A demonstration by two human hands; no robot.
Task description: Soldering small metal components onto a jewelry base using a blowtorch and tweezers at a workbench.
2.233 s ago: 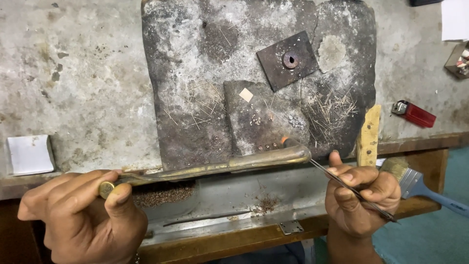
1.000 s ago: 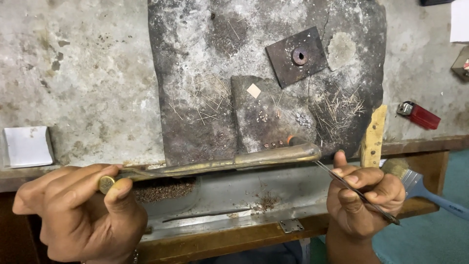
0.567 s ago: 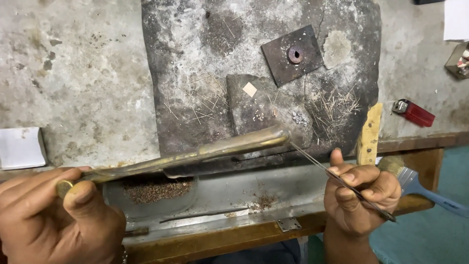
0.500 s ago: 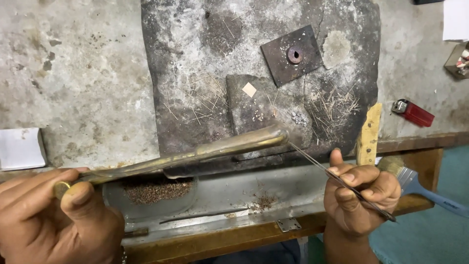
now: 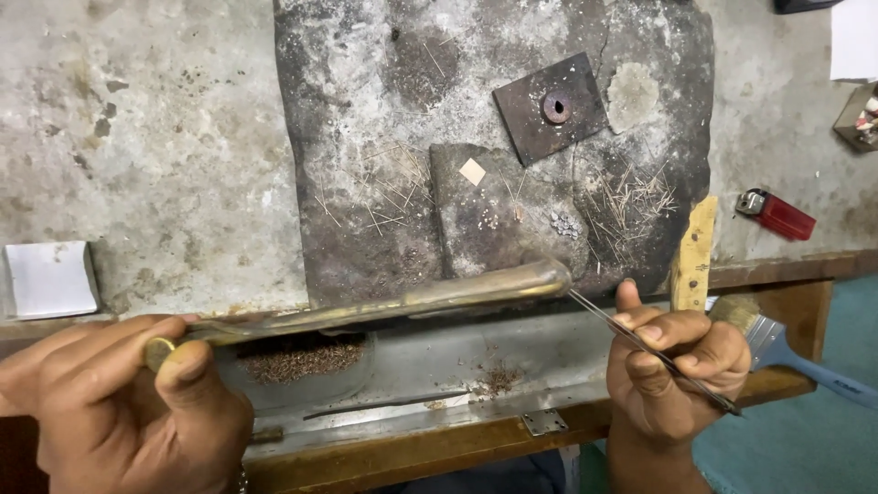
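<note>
**Brass pipe lifted over the dark slab**

Brass is what the long pipe [image 5: 384,306] looks like. The left hand [image 5: 119,402] has its fingers wrapped tight around the near end, with the thumb pressed on the little round cap. The right hand [image 5: 677,361] pinches thin metal tweezers [image 5: 649,346] closed between thumb and fingers (like holding a pencil).

A moment ago the pipe lay flatter, along the front edge of the dark slab [image 5: 366,110]. Now its far tip is raised and pointed a bit up onto the slab, just below the small grey block [image 5: 494,215]. The tweezers' tip now sits right at the pipe's open end. So both tools look aimed at the same small spot, likely the tiny shiny bits near the block.

On the slab, above the block, lies a square metal plate with a hole [image 5: 549,108]. Right of the slab are a red lighter [image 5: 777,215] and a paintbrush [image 5: 786,343]. Below the slab, a metal tray [image 5: 439,366] holds brown filings.
</note>
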